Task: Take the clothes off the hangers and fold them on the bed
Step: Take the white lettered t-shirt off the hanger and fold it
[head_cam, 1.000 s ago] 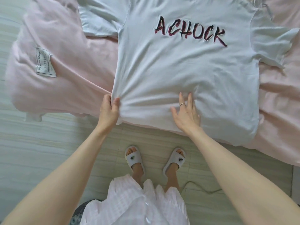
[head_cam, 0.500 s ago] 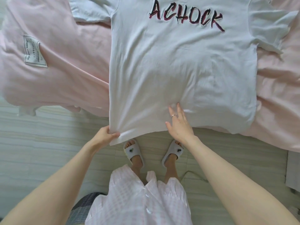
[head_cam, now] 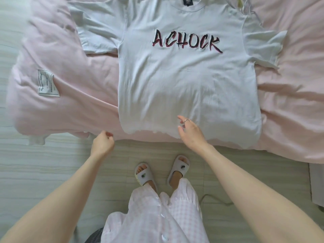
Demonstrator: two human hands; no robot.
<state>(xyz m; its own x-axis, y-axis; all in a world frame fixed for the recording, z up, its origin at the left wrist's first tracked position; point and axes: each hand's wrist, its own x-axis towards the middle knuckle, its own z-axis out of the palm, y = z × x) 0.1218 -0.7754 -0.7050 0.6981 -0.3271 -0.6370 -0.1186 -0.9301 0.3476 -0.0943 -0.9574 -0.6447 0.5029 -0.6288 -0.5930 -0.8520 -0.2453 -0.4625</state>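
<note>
The pink duvet [head_cam: 73, 106] is taking up basically the whole top half of the view, bunched up and hanging over the bed edge toward the floor. It's got a white sewn label [head_cam: 48, 83] showing on the left.

The pale t-shirt [head_cam: 189, 88] is lying spread flat on top of it, print side up, "ACHOCK" [head_cam: 186, 42] reading right way round from where the person is standing. So the collar is pointing away from them and the hem is sitting at the near edge. The shirt's long axis is running straight from the person toward the far side of the bed, with both sleeves sticking out sideways. There's no hanger in it that I can make out, so the folding part looks about to start.

Risk-wise, I'd say the hem is drooping over the mattress edge, and the duvet underneath is soft and lumpy. Any tug on one side could drag the shirt crooked or slide it off toward the floor, and folds made on that surface may come out wrinkled.

The right hand [head_cam: 190, 132] is hovering over the hem with fingers spread and relaxed, a ring on one finger, gripping nothing. The left hand [head_cam: 103, 142] is sitting just beside the shirt's near left corner, fingers curled in, and it's holding nothing.
</note>
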